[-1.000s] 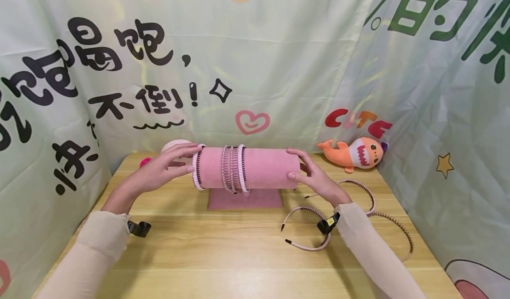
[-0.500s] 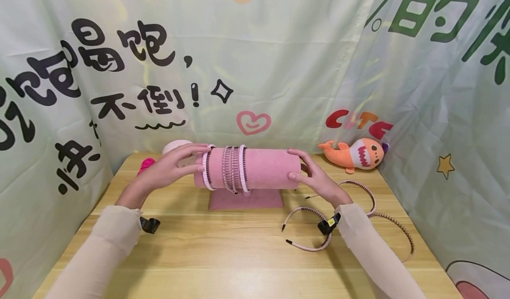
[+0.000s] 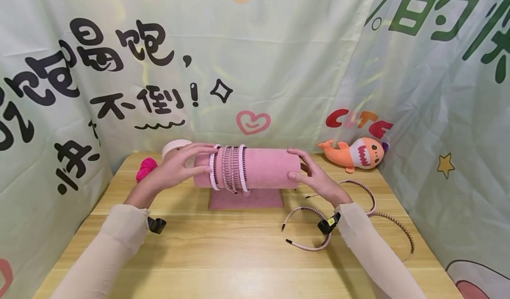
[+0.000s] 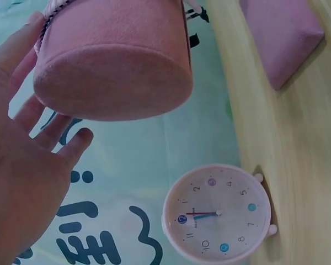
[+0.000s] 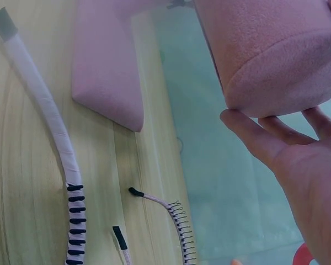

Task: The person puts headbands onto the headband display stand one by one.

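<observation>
A pink plush cylinder headband stand (image 3: 271, 168) on a flat base (image 3: 245, 200) carries several headbands. Near its left end is a white headband (image 3: 214, 177) with dark teeth; the left hand (image 3: 179, 166) holds it, thumb in front and fingers over the top. Just right of it sit thin beaded-looking headbands (image 3: 231, 168) and another white headband (image 3: 242, 168). The right hand (image 3: 314, 177) grips the cylinder's right end, thumb on the front and a finger on top. In the left wrist view the left thumb touches the headband's edge, other fingers near the cylinder end (image 4: 116, 83).
Loose headbands (image 3: 324, 241) lie on the wooden table (image 3: 223, 254) at the right. An orange shark plush (image 3: 354, 154) sits at the back right. Behind the left hand are a pink yarn-like bundle (image 3: 146, 168) and a round alarm clock (image 4: 218, 212). Printed cloth (image 3: 279, 69) encloses the table.
The left hand has slid the white headband rightward along the cylinder, from its left end toward the other headbands. The right hand has stayed at the right end.
</observation>
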Action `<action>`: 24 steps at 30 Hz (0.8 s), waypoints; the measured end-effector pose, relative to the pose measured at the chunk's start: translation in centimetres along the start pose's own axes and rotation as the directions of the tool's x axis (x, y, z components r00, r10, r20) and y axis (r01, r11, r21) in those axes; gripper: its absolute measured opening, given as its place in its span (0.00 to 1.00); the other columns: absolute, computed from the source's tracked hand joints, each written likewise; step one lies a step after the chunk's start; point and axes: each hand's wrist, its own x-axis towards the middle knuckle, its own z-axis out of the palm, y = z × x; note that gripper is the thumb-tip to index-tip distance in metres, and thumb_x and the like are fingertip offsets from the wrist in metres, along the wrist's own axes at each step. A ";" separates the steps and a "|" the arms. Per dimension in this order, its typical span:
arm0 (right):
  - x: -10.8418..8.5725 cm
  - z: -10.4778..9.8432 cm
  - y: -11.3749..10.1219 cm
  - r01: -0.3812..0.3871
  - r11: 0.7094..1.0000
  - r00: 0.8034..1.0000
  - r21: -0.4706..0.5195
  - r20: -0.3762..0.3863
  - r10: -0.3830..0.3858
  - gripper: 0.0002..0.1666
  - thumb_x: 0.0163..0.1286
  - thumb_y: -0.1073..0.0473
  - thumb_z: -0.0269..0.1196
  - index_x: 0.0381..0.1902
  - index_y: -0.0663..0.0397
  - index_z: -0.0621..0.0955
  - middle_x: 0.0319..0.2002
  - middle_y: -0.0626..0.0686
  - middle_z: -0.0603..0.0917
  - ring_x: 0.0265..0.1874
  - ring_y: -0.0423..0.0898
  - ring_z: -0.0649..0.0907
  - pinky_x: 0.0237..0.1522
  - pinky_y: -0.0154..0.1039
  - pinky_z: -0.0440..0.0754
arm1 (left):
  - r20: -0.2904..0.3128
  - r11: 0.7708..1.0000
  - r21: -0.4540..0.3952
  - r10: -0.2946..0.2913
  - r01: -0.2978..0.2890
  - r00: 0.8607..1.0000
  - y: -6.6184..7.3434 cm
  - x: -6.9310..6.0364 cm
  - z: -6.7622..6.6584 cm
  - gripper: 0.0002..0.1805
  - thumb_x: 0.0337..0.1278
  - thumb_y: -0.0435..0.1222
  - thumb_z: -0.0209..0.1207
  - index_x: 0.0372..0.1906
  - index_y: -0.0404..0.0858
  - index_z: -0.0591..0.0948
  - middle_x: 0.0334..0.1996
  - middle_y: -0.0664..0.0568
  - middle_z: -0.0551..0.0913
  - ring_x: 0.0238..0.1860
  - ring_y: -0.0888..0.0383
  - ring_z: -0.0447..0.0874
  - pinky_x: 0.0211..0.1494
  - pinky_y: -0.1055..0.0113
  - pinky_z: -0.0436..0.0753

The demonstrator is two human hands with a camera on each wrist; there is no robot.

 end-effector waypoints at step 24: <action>-0.1 0.1 -0.1 -0.013 1.000 1.000 -0.001 -0.001 0.013 0.41 0.82 0.52 0.65 0.85 0.28 0.61 0.90 0.46 0.49 0.87 0.65 0.55 0.77 0.71 0.70 | -0.020 1.000 0.002 0.001 -0.001 1.000 0.2 0.6 1.1 0.29 0.71 0.43 0.72 0.74 0.49 0.81 0.80 0.50 0.72 0.82 0.43 0.63 0.83 0.33 0.62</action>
